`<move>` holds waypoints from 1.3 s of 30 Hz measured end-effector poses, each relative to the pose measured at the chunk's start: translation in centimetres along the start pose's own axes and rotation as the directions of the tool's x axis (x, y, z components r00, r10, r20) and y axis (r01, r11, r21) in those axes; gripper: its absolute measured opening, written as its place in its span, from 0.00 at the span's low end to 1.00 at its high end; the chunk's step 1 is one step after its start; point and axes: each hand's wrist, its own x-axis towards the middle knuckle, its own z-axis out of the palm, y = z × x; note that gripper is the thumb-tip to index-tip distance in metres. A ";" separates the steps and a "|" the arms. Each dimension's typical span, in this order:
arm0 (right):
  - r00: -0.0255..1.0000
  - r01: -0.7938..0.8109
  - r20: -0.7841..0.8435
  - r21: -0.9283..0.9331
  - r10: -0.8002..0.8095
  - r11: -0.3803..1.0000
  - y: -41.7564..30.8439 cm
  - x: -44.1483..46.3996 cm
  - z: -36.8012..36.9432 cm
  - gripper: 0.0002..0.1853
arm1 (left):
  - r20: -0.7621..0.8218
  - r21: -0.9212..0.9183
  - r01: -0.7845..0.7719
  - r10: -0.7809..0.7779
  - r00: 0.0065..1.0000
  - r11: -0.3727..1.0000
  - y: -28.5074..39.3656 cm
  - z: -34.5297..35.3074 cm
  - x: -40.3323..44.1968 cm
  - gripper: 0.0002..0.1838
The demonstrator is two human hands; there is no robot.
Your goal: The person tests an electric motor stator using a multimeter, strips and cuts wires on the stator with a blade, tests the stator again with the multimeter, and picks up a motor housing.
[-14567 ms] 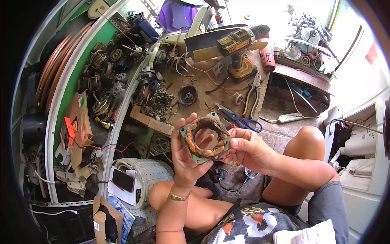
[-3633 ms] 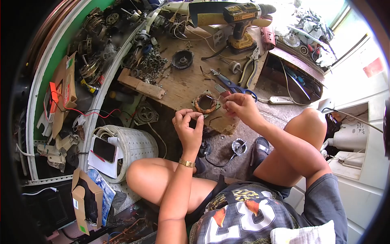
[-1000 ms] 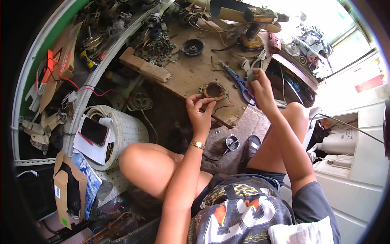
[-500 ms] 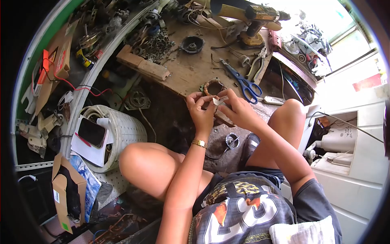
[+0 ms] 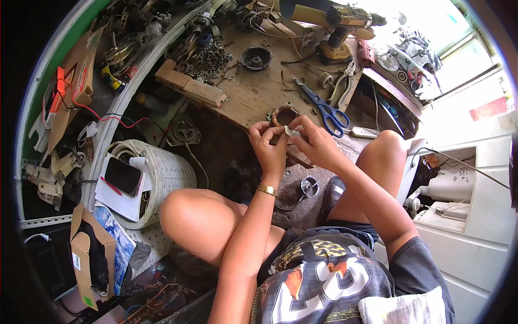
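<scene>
Between the fingertips of both hands is a small whitish piece (image 5: 291, 131), thin like paper or tape; its kind is not clear. My left hand (image 5: 270, 151), with a gold-coloured watch (image 5: 266, 190) on the wrist, pinches its left side. From the other side my right hand (image 5: 315, 141) pinches it between thumb and fingers. Just beyond the fingertips, at the board's near edge, sits a ring-shaped motor stator with copper windings (image 5: 283, 114), partly hidden by the hands. Blue-handled scissors (image 5: 324, 110) lie to the right of it.
On the wooden board (image 5: 243, 100) are pliers (image 5: 342, 86), a cordless drill (image 5: 337, 38), a round dark housing (image 5: 255, 59) and a heap of small metal parts (image 5: 208, 65). A phone (image 5: 123, 175) rests on paper atop a white perforated drum (image 5: 175, 173) at left. A white appliance (image 5: 464, 237) stands at right.
The whitish piece has turned between the fingers and shows less of its surface. My right hand's fingers have shifted slightly; the left keeps its pinch.
</scene>
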 end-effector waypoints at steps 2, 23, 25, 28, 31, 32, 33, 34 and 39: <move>1.000 -0.001 -0.015 0.007 0.001 1.000 0.2 0.0 0.1 0.18 | 0.002 -0.002 -0.002 0.002 1.000 1.000 0.0 0.0 0.0 0.07; 0.998 0.004 -0.057 0.274 0.012 0.962 1.3 0.3 -0.7 0.14 | -0.028 0.025 -0.052 0.053 0.998 0.998 1.1 0.0 0.2 0.06; 0.999 0.041 -0.034 0.172 -0.036 0.984 1.2 0.2 -0.3 0.15 | -0.038 -0.019 -0.026 0.025 0.999 0.999 0.7 0.0 0.2 0.06; 0.996 0.080 -0.053 0.135 -0.073 0.988 1.5 0.4 1.1 0.14 | 0.014 0.036 -0.021 0.021 1.000 0.999 0.3 -0.2 0.2 0.07; 0.998 0.043 -0.047 0.075 -0.040 0.996 0.8 0.5 0.8 0.13 | 0.001 0.016 -0.011 0.011 1.000 1.000 0.4 -0.1 0.2 0.07; 0.997 0.054 -0.057 0.075 -0.050 0.996 0.9 0.5 0.8 0.13 | 0.001 0.018 -0.006 0.006 1.000 1.000 0.4 -0.1 0.2 0.06; 0.996 0.065 -0.067 0.074 -0.060 0.995 1.0 0.6 0.9 0.12 | 0.002 0.018 -0.001 0.001 1.000 1.000 0.5 -0.1 0.3 0.06; 0.995 0.075 -0.078 0.072 -0.069 0.995 1.1 0.6 0.8 0.12 | 0.004 0.018 0.003 -0.004 1.000 1.000 0.6 -0.1 0.3 0.06; 0.997 0.030 -0.083 0.298 -0.005 0.954 1.1 0.6 -0.2 0.12 | -0.025 -0.014 -0.008 0.008 1.000 1.000 0.9 0.0 0.2 0.06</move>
